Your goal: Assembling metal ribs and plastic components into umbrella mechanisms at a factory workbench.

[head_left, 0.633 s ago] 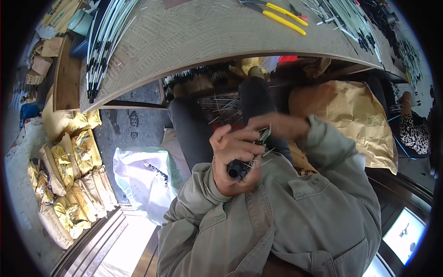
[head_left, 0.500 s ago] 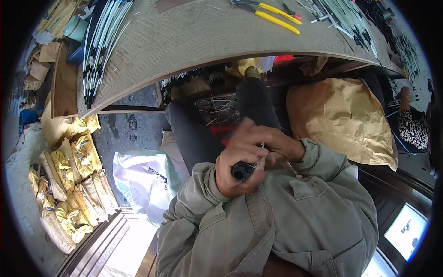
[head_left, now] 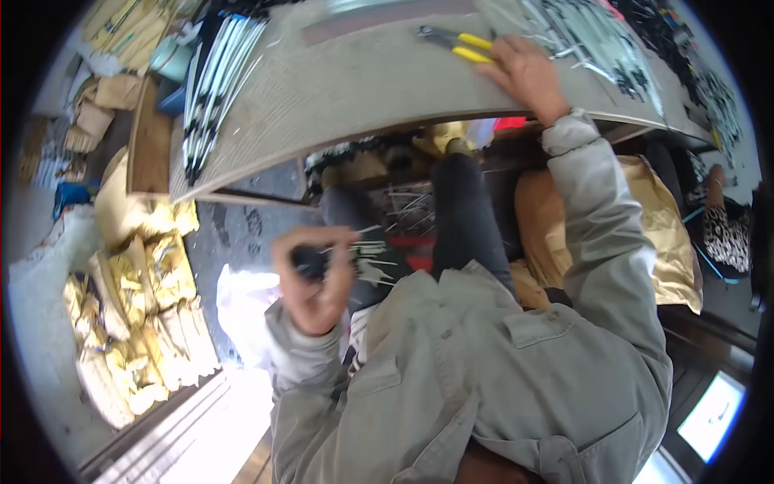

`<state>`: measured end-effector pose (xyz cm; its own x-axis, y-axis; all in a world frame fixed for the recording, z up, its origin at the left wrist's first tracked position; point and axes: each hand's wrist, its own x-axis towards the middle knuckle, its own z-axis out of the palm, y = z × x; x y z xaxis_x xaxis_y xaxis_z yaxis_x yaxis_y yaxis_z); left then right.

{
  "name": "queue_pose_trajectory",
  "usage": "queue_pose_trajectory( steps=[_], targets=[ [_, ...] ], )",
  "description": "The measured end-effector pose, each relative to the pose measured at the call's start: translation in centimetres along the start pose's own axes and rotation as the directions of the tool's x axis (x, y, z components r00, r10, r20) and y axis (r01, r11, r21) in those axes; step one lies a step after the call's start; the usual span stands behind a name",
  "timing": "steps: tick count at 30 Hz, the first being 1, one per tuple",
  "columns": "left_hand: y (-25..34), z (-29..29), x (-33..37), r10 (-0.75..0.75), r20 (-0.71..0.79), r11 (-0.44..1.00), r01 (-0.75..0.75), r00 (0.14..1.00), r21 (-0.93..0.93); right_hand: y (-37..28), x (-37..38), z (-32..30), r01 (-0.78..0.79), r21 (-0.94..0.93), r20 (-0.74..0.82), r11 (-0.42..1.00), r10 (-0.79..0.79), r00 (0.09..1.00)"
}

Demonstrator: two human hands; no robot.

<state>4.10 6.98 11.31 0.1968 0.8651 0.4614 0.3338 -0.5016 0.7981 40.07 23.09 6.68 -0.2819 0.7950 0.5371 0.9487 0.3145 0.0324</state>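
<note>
The right hand [head_left: 524, 74] rests on the table [head_left: 363, 89], touching the pliers [head_left: 455, 44] at its left. A bundle of rods [head_left: 211, 85] lies at the table's left end. Below the table edge, the left hand [head_left: 313, 278] grips a small dark object [head_left: 310, 260] above the lap, with stacked sacks [head_left: 137, 315] on the floor at its left and a large bag [head_left: 661, 234] to the right

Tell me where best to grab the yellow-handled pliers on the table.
Probably by the two yellow handles, coming from above on the right: the pliers lie flat on the table, handles pointing toward the right hand, whose fingertips are already at the handle ends.
</note>
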Motion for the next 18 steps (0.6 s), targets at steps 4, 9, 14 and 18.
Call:
queue_pose_trajectory(
  steps=[4, 9, 14, 18],
  targets=[
    [0.1, 1.4, -0.7, -0.017, 0.028, 0.994, 0.020, 0.999, -0.111, -0.9, 1.5, 0.9, 0.158, -0.141, -0.152, 0.977, -0.179, 0.972],
    [0.3, 1.8, -0.9, -0.053, -0.023, 0.990, 0.049, 0.998, -0.134, -0.2, 1.7, 1.0, 0.213, -0.205, -0.161, 0.955, -0.247, 0.955],
    [0.4, 1.6, -1.7, -0.069, -0.115, 0.996, 0.062, 0.991, -0.070, -8.0, -1.4, -4.0, -0.273, 0.819, 0.203, 0.504, 0.191, 0.960],
    [0.2, 2.2, -1.8, -0.072, -0.181, 0.997, 0.066, 0.981, -0.037, -16.2, -4.3, -9.3, -0.047, 0.884, 0.208, 0.465, -0.301, 0.931]
  ],
)
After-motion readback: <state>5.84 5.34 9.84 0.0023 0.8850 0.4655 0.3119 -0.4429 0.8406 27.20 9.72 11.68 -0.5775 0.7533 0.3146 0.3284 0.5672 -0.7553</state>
